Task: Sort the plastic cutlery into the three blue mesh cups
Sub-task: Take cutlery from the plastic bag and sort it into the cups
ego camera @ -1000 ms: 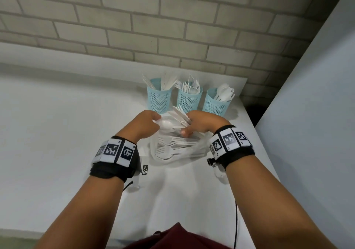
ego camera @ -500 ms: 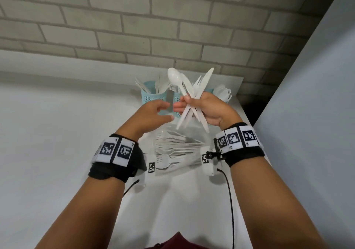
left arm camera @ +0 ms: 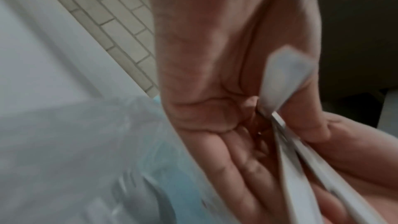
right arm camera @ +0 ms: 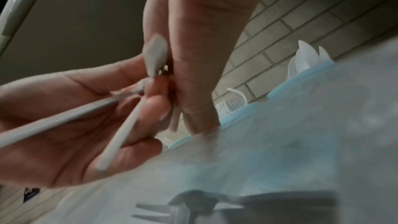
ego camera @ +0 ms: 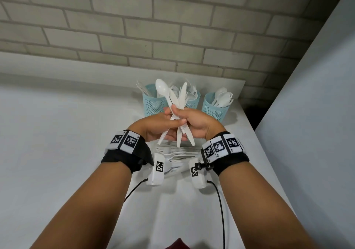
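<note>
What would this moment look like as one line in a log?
right hand: grips mixed cutlery bunch | left hand: pinches spoon handle | three cups: partly filled | forks: unsorted on table

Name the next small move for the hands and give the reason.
Probably the left hand should draw the spoon out of the bundle in the right hand's grip and carry it to the right cup, which holds spoons. The bundle mixes a spoon with knives.

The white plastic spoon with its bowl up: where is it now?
Head view, centre: the spoon stands in a bunch of cutlery gripped by the right hand and left hand, before the left mesh cup.
</note>
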Demonstrator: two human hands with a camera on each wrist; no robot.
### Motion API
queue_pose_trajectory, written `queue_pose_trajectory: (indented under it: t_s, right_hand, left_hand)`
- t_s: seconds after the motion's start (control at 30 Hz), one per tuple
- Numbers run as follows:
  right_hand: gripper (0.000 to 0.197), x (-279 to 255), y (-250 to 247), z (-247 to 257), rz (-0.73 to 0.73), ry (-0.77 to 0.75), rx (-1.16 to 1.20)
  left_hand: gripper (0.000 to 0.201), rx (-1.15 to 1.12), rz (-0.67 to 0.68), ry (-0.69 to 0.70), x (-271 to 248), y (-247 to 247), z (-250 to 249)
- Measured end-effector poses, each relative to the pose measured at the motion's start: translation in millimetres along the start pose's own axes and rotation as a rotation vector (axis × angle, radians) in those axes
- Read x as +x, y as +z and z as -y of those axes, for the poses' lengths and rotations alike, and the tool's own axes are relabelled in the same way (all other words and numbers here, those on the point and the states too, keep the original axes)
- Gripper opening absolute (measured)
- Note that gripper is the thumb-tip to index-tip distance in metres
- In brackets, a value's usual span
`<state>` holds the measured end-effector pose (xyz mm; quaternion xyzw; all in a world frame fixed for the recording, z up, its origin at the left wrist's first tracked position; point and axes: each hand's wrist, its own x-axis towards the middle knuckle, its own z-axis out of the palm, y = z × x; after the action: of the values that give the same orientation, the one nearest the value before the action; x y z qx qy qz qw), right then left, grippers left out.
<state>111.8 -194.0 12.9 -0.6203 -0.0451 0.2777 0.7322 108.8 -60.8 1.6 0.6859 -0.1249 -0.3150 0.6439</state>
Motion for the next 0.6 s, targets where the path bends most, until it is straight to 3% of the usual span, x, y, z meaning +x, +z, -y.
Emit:
queue_pose_trajectory:
  t_s: [0.3,0.6]
  right_hand:
    - [0.04,0,-7,-10,0.146,0.066,0.09]
    - [0.032,8,-10,-16,0.05,-0.039,0.102]
  left_hand:
    - [0.023,-0.085,0.023,0.047,-1,2,8]
    - [0.014,-0.239,-0.082,0.075,-2,5,9]
